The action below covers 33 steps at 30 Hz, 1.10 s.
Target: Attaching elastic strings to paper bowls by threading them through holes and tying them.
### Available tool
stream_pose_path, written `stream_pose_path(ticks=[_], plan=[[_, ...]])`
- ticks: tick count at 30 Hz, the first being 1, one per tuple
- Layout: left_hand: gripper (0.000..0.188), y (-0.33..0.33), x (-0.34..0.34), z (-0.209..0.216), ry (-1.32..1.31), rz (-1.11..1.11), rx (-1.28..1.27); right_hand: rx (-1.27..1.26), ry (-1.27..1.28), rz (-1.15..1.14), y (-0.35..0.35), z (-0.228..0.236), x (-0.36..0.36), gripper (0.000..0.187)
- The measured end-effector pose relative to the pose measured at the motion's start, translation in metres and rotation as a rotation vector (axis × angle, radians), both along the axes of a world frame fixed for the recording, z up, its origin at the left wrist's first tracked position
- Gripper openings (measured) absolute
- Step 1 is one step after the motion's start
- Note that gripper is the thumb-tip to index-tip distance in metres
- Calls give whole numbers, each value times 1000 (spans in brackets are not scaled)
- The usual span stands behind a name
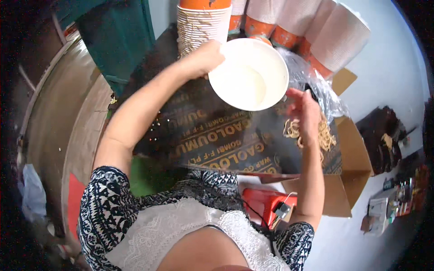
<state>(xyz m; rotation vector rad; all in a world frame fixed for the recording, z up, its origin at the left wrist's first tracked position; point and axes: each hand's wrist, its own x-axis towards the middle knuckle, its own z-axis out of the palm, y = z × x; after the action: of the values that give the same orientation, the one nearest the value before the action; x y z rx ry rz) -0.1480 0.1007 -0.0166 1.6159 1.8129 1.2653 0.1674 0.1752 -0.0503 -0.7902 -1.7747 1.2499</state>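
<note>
A round white paper bucket [235,83] is tilted so that its pale inside faces me. My left hand [207,58] grips it by its upper left rim. My right hand [306,110] is beside the bucket's lower right edge, index finger stretched toward the rim and the other fingers partly blurred. No object shows between those fingers. Loose tan cord-like strands [326,137] lie in a tangle on the dark printed board tabletop [217,135], just under and beside my right hand.
Behind the bucket rises a nested stack of white-and-orange buckets [203,29]; several more stacks [339,40] lean along the wall. Clear plastic wrap [323,83] lies at the right. An opened cardboard box [350,180] stands beside the table, near a red stool [266,203].
</note>
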Motion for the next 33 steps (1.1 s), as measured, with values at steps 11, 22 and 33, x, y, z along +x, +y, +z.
stream_pose_path(ticks=[11, 22, 33], plan=[[40, -61, 5, -20, -457, 17, -345, 203, -403, -286, -28, -26, 73, 10], [10, -141, 52, -51, -262, 58, 178, 796, -742, -184, -23, -59, 77, 14], [4, -137, 145, -55, -192, -457, 19, 879, -916, -345, 2, -79, 45, 15]])
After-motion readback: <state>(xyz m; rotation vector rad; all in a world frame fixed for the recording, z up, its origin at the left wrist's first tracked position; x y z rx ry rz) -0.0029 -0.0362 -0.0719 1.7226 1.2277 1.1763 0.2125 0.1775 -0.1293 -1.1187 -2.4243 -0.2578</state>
